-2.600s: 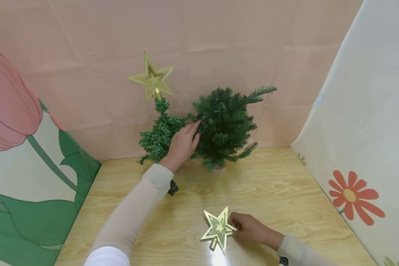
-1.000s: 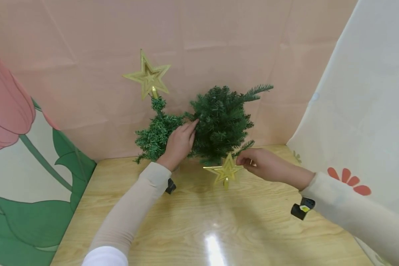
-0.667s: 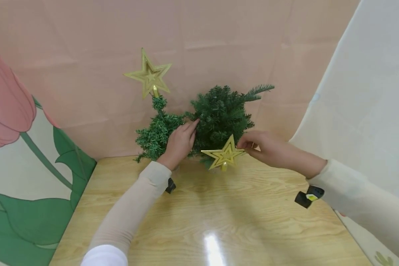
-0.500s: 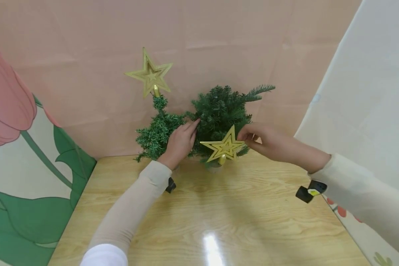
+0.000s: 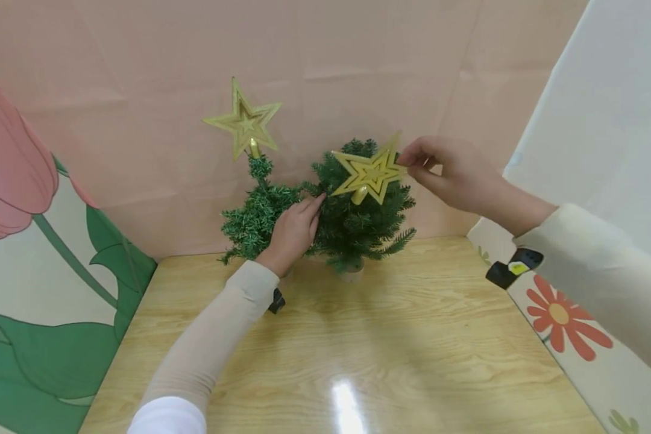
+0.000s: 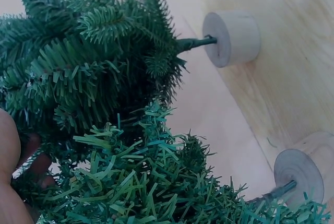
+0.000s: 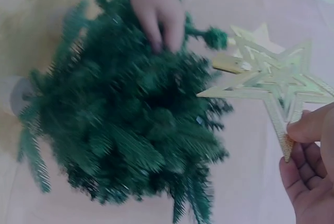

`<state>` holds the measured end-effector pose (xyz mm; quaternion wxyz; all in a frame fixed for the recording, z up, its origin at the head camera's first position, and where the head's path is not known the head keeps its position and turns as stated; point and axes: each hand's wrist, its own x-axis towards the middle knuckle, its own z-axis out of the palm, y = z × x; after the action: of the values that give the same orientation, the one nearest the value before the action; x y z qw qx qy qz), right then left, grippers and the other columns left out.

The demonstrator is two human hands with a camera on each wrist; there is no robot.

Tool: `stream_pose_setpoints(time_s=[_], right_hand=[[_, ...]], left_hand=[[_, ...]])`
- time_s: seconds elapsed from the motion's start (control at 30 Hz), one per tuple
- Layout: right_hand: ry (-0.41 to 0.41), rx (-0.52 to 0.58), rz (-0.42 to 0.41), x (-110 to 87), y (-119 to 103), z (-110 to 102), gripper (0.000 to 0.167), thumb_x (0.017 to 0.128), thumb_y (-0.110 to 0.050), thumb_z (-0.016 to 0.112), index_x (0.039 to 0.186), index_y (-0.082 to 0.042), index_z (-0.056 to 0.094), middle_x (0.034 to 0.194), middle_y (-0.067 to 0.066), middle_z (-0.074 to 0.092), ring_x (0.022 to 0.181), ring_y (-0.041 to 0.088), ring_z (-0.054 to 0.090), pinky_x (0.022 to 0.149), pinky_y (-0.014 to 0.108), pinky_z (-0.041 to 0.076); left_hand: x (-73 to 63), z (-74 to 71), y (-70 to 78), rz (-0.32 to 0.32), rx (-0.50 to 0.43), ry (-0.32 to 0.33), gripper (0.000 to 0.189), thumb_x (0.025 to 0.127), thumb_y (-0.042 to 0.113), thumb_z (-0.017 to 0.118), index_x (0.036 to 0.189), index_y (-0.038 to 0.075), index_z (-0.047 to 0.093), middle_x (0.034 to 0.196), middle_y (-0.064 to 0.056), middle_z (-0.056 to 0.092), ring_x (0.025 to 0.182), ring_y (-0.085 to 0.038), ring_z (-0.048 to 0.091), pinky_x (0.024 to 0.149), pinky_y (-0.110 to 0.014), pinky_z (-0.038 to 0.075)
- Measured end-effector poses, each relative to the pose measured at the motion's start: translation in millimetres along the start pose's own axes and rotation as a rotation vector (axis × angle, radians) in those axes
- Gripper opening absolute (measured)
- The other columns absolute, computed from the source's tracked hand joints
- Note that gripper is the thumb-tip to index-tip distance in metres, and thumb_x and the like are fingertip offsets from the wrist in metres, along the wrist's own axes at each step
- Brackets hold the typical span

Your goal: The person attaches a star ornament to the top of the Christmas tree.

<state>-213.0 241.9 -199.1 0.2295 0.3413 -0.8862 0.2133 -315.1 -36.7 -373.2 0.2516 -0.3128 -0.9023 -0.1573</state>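
Observation:
Two small artificial Christmas trees stand side by side. The left tree (image 5: 255, 226) carries a gold star topper (image 5: 248, 125) on its tip. My left hand (image 5: 293, 232) reaches in between the trees and holds the fuller right tree (image 5: 352, 226) by its branches; needles hide the fingertips. My right hand (image 5: 456, 172) pinches a second gold star topper (image 5: 373, 173) by one point, between thumb and fingers. In the head view this star overlaps the right tree's upper part, tilted, its socket (image 5: 360, 194) pointing down. The right wrist view shows the star (image 7: 284, 80) apart from the foliage.
The trees have round wooden bases (image 6: 240, 38) on a wood-grain table (image 5: 325, 349). A pink cloth (image 5: 369, 72) hangs behind. Printed panels flank both sides, with a tulip (image 5: 11, 163) at left and a red flower (image 5: 559, 313) at right.
My right hand has lifted the star from the table's front, up and away from me, to the height of the right tree's top. My left hand has stayed on that tree.

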Motion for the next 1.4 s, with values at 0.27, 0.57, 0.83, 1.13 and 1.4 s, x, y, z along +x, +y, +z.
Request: stream_pose_setpoints(time_s=[0.27, 0.57, 0.83, 1.13, 1.4], right_hand=[[0.084, -0.077, 0.200, 27.9, 12, -27, 0.021, 0.099, -0.009, 0.053, 0.116, -0.001, 0.063, 0.104, 0.006, 0.063, 0.091, 0.004, 0.053, 0.079, 0.017, 0.043], [0.141, -0.158, 0.247, 58.6, 20, -40, 0.028, 0.101, -0.016, 0.049, 0.122, -0.003, 0.060, 0.111, 0.006, 0.061, 0.096, 0.008, 0.052, 0.083, 0.022, 0.042], [0.105, -0.158, 0.334, 75.3, 32, -37, 0.031, 0.101, -0.017, 0.043, 0.125, -0.004, 0.058, 0.116, 0.009, 0.059, 0.103, 0.020, 0.054, 0.086, 0.031, 0.045], [0.007, -0.191, 0.406, 91.8, 38, -35, 0.034, 0.102, -0.018, 0.038, 0.128, -0.009, 0.058, 0.117, 0.007, 0.057, 0.101, 0.020, 0.051, 0.074, 0.032, 0.039], [-0.077, -0.166, 0.464, 100.4, 44, -33, 0.041, 0.102, -0.018, 0.030, 0.133, -0.010, 0.056, 0.103, 0.013, 0.056, 0.080, 0.026, 0.047, 0.068, 0.039, 0.037]], left_hand=[[0.4, -0.9, 1.3, 0.008, 0.005, -0.017, 0.048, 0.104, 0.020, 0.047, 0.151, 0.017, 0.039, 0.122, -0.004, 0.061, 0.095, -0.019, 0.061, 0.075, -0.033, 0.052], [1.3, -0.6, -0.2, 0.002, 0.000, -0.030, 0.048, 0.104, 0.022, 0.046, 0.152, 0.018, 0.037, 0.123, -0.003, 0.060, 0.094, -0.017, 0.060, 0.074, -0.031, 0.051], [2.1, -3.2, 2.2, 0.033, -0.002, -0.007, 0.048, 0.103, 0.019, 0.050, 0.150, 0.015, 0.041, 0.120, -0.005, 0.062, 0.092, -0.018, 0.062, 0.073, -0.031, 0.052], [3.2, -5.8, 0.8, 0.033, 0.015, -0.011, 0.048, 0.103, 0.019, 0.050, 0.150, 0.017, 0.041, 0.120, -0.004, 0.062, 0.088, -0.018, 0.062, 0.067, -0.031, 0.050], [2.0, -9.0, 0.1, 0.030, 0.018, -0.018, 0.048, 0.103, 0.019, 0.050, 0.150, 0.016, 0.041, 0.120, -0.005, 0.062, 0.089, -0.018, 0.062, 0.069, -0.031, 0.051]])
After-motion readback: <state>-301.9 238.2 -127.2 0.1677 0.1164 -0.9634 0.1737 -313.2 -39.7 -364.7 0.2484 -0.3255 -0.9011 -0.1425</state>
